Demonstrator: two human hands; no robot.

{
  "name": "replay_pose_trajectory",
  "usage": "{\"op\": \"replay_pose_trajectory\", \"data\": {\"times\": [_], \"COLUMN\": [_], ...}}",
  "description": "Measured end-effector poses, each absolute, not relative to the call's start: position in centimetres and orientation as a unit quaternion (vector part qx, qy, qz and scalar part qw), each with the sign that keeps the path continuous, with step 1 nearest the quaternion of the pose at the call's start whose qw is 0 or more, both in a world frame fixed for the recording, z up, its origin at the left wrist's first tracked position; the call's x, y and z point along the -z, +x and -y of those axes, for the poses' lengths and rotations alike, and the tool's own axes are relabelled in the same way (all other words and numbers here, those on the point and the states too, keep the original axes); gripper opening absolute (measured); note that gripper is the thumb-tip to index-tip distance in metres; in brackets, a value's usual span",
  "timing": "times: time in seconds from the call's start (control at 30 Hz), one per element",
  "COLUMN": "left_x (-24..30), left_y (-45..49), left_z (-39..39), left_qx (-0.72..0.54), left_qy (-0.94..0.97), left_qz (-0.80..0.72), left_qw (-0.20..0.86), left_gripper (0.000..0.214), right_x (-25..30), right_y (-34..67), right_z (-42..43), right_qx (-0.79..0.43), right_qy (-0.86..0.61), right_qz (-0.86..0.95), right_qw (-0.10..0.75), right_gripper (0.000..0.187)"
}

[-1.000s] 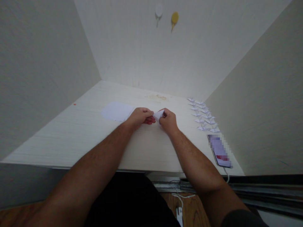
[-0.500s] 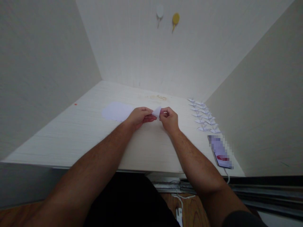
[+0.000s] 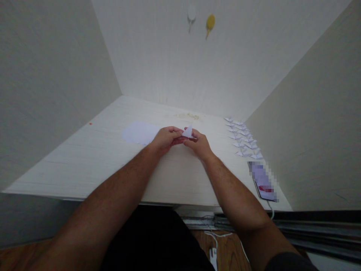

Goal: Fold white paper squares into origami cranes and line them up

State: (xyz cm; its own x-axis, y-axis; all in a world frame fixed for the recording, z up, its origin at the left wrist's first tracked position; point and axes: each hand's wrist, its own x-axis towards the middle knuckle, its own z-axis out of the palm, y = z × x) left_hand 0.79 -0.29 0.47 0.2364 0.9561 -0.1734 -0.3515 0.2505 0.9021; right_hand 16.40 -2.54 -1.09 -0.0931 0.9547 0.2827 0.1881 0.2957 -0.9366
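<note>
The fingertips of both hands meet over the middle of the table, pinched closed on a small folded paper (image 3: 187,132). The white triangular tip of the paper stands up just above the point where the two hands touch. The left hand (image 3: 166,137) grips it from the left, its thumb lying on top and its curled fingers (image 3: 178,140) tucked beneath. The right hand (image 3: 199,142) closes on it from the right, knuckles bent and fingers (image 3: 194,134) pressed against the paper's lower edge, so most of the piece is hidden between the two grips. The hands hover low over the pale wooden table (image 3: 107,162); whether the paper touches the surface cannot be told. Just beside the left hand, towards the left, a flat stack of white sheets (image 3: 138,133) lies on the table. Well apart to the right, near the side wall, finished paper cranes (image 3: 244,140) stand in two short rows. Nearer the table's front edge lies a phone (image 3: 263,181) with a white cable (image 3: 271,211) running off the edge. On the back wall hang a white hook (image 3: 191,13) and a yellow hook (image 3: 209,22).
</note>
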Motion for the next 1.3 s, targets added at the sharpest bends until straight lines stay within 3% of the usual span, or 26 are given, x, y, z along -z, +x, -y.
{"op": "replay_pose_trajectory", "data": {"times": [0.27,0.43,0.63,0.77,1.1,1.3], "left_x": [0.06,0.02,-0.16,-0.27,0.01,-0.14], "left_y": [1.01,0.99,0.74,0.65,1.04,0.98], "left_z": [0.21,0.1,0.13,0.34,0.1,0.39], "left_qx": [-0.482,-0.5,-0.497,-0.465,-0.534,-0.48], "left_qy": [0.402,0.399,0.395,0.403,0.401,0.398], "left_qz": [-0.396,-0.392,-0.371,-0.356,-0.371,-0.36], "left_qw": [0.67,0.661,0.677,0.703,0.645,0.694], "left_gripper": [0.011,0.015,0.018,0.021,0.023,0.025], "right_x": [0.84,1.17,1.54,1.65,1.6,1.79], "right_y": [16.35,16.3,16.64,16.93,16.6,16.62], "right_z": [2.63,2.39,2.3,2.2,2.19,2.19], "right_qx": [-0.367,-0.234,-0.174,-0.165,-0.14,-0.146], "right_qy": [-0.492,-0.501,-0.486,-0.469,-0.505,-0.48], "right_qz": [0.623,0.659,0.672,0.697,0.685,0.7], "right_qw": [0.484,0.509,0.532,0.517,0.506,0.509], "right_gripper": [0.041,0.017,0.013,0.015,0.027,0.026]}}
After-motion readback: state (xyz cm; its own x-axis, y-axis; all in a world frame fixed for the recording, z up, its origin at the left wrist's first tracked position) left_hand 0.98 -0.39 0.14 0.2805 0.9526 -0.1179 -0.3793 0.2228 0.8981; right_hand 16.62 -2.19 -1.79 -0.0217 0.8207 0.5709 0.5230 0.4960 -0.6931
